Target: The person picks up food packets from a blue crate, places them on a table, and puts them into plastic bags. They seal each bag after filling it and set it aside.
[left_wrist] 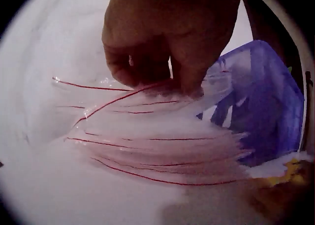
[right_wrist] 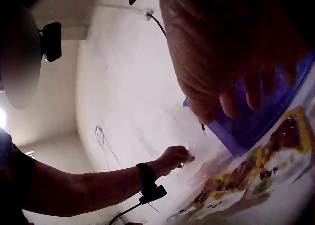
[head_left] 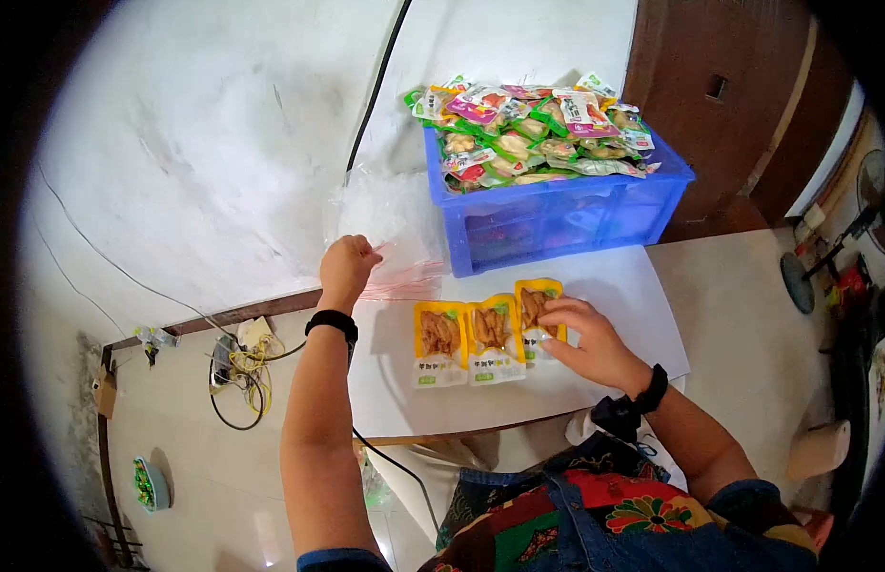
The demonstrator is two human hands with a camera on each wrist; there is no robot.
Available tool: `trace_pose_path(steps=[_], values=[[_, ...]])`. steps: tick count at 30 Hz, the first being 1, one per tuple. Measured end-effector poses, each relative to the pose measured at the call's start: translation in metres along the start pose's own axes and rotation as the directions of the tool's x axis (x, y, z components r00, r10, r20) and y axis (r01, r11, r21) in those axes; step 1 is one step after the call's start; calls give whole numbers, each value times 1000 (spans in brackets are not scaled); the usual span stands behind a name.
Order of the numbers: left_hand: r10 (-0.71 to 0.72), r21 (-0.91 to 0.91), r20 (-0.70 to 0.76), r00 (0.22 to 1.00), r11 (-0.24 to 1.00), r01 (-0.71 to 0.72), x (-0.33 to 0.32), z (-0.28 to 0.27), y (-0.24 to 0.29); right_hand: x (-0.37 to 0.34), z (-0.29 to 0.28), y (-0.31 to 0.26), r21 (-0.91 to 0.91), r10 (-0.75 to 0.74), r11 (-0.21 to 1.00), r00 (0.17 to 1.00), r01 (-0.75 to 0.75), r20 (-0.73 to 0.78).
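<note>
My left hand (head_left: 349,272) pinches the edge of a clear zip-lock bag (left_wrist: 113,103) with a red seal line, on top of a fanned stack of similar bags (head_left: 409,276). Three yellow-edged food packets lie in a row on the white table: a left packet (head_left: 440,343), a middle packet (head_left: 495,338) and a right packet (head_left: 535,303). Over the right packet hovers my right hand (head_left: 595,345), its fingers loosely bent and holding nothing. In the right wrist view those fingers (right_wrist: 228,103) hang above the packets.
Behind the packets stands a blue plastic crate (head_left: 566,219), heaped with several sealed food packets (head_left: 518,143). The white table (head_left: 633,296) meets the wall on its far left side. A black cable (head_left: 374,95) runs down the wall, and tangled cords (head_left: 247,367) lie on the floor.
</note>
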State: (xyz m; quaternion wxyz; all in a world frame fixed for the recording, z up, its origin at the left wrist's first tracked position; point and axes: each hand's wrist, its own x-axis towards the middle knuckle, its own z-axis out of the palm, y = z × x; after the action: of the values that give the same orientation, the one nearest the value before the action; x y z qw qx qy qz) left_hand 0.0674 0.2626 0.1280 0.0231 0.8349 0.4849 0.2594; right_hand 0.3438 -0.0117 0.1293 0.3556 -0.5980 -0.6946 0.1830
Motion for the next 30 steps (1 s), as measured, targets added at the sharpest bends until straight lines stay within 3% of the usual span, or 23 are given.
trace_pose_path(steps=[2,5,9,11,15,20,22,23,25,26,28,30], values=[[-56,-129,113,992,989,71,-4,1,5,0,2,-3,22,-33,999,999,33,-9],[38,-147,96,995,989,-23,-5,6,8,-4,3,-8,43,-38,998,999,38,-4],[62,-149,109,992,988,-45,-7,-1,19,-10,5,-8,44,-95,994,995,97,-41],[16,-123,131,991,992,0,-4,-4,27,-9,5,-5,22,-128,991,988,131,-89],[-50,-132,184,982,988,75,-2,-6,34,-10,1,-11,100,-87,991,995,91,-44],[68,-146,215,974,989,-37,-4,17,20,-11,6,-8,105,-85,991,996,88,-29],[-80,-459,321,944,858,229,1,37,11,-12,6,-10,105,-76,991,997,78,-20],[-80,-461,320,944,857,229,-1,41,9,-12,6,-11,108,-69,992,998,69,-12],[31,-187,186,982,982,4,-7,46,12,-11,6,-11,117,-68,991,998,68,-3],[29,-188,184,982,982,7,-7,46,15,-11,6,-12,128,-65,990,998,64,3],[-26,-17,306,952,999,33,-5,46,23,-10,5,-13,111,-71,991,997,70,7],[-39,-7,296,954,999,43,-2,43,26,-10,5,-14,105,-73,992,997,70,19]])
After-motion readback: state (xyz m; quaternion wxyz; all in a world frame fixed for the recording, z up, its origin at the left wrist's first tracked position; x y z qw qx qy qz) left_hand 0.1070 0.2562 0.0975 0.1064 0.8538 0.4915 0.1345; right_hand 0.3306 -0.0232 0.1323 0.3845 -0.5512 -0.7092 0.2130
